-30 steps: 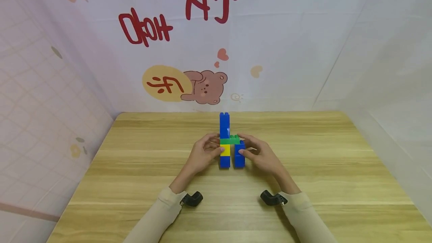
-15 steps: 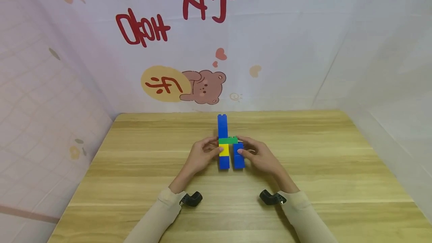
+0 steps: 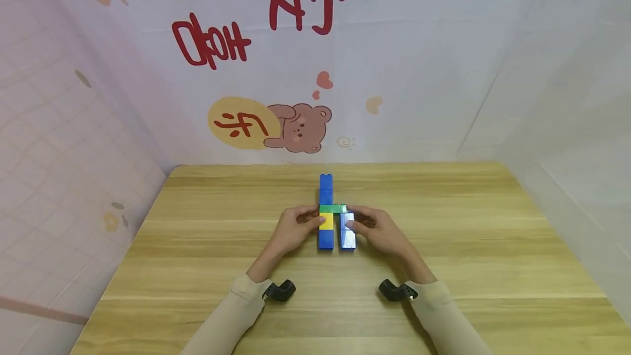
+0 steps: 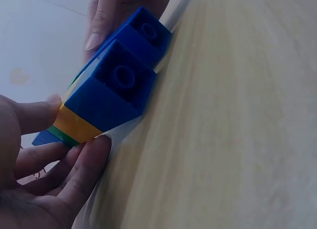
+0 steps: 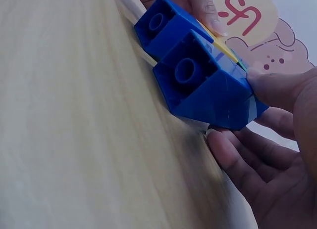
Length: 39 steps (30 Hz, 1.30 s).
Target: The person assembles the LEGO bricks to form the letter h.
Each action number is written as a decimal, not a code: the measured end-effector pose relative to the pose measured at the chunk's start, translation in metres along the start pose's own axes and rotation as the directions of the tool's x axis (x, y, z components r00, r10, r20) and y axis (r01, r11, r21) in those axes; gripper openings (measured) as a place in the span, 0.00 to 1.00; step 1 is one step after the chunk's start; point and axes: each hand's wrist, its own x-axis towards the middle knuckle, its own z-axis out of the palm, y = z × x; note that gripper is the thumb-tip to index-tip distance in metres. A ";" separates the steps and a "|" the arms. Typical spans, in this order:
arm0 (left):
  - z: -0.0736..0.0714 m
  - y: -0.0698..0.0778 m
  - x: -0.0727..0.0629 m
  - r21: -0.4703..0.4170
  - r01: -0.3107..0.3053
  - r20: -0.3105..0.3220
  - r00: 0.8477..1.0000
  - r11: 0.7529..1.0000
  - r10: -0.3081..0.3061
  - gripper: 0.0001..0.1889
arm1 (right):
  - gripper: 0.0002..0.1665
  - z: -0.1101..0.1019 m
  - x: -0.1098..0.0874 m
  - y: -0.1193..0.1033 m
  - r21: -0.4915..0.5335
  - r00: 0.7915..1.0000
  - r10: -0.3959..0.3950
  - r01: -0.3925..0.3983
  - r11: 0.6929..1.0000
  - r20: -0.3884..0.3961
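Observation:
An h-shaped structure of toy building blocks sits between both hands in the head view. Its tall left column has blue blocks (image 3: 326, 189) on top, a yellow block (image 3: 326, 221) below and a blue block (image 3: 326, 239) at the foot. A green block (image 3: 339, 209) bridges to the short blue right leg (image 3: 348, 240). My left hand (image 3: 293, 229) pinches the column, thumb on the yellow block. The right hand (image 3: 384, 230) pinches the short leg, its thumb on the front face. Both wrist views show the hollow undersides (image 5: 187, 70) of the feet, the structure tilted back close over the table.
The wooden table (image 3: 222, 190) spreads out around the hands. Behind it hangs a white printed cloth (image 3: 419, 70) with a bear and red lettering. Black curved wrist mounts (image 3: 280, 291) stick out from both sleeves (image 3: 227, 311).
The structure's top has come lower in the head view and its feet slightly nearer to me. Light now gleams on the short leg's front. Both hands keep their hold.

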 end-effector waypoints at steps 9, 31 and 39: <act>-0.001 0.000 -0.001 -0.030 0.032 0.006 0.999 0.999 -0.032 0.21 | 0.30 0.002 0.000 -0.001 -0.007 1.000 0.015 -0.015 1.000 0.004; -0.003 -0.004 -0.002 0.048 0.016 0.005 1.000 0.999 -0.016 0.18 | 0.26 0.009 0.002 -0.002 -0.054 0.999 -0.033 0.032 0.998 -0.012; -0.002 -0.006 -0.003 0.046 0.010 0.006 1.000 0.999 -0.010 0.17 | 0.24 0.013 -0.001 0.001 -0.081 0.999 -0.033 0.030 0.996 -0.039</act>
